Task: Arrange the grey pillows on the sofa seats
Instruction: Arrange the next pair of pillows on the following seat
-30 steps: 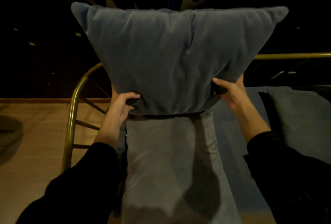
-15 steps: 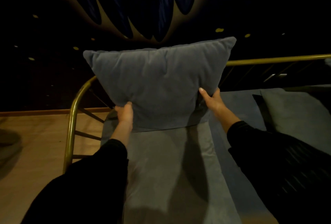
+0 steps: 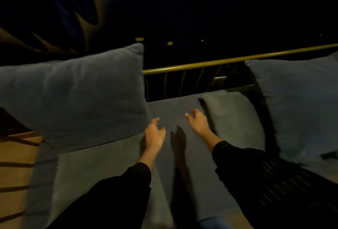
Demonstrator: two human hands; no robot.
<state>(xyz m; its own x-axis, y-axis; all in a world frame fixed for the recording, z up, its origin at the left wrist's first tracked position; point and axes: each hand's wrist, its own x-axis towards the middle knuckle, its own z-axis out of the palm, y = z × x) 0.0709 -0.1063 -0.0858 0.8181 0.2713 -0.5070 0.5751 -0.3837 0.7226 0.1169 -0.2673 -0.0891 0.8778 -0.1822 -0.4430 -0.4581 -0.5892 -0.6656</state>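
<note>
Three grey pillows show on the sofa: a big one [image 3: 73, 97] standing upright at the left end against the brass rail [image 3: 219, 62], a smaller, paler one [image 3: 232, 119] lying tilted further right on the seat, and another large one [image 3: 300, 104] leaning at the far right, with a dark fringed edge between the last two. Both hands hover empty over the bare stretch of seat cushion [image 3: 175, 108] between the left pillow and the small one. On the left hand [image 3: 154, 133] the fingers are loosely curled and a little apart, just beside the lower right corner of the left pillow, though contact cannot be told. On the right hand [image 3: 198, 120] the fingers are spread and relaxed, near the small pillow's left edge but apart from it

These pillows look light, soft and well stuffed, with a velvety cover that should not slip much. They would sag and fold if lifted by a single corner, so the better hold is one hand on each side edge near the bottom, fingers pressing into the filling, or a flat palm under the lower seam. Nothing here is fragile; the main worry is a pillow slumping forward off the rail once it is let go, so it likely wants a firm push back into place
</note>
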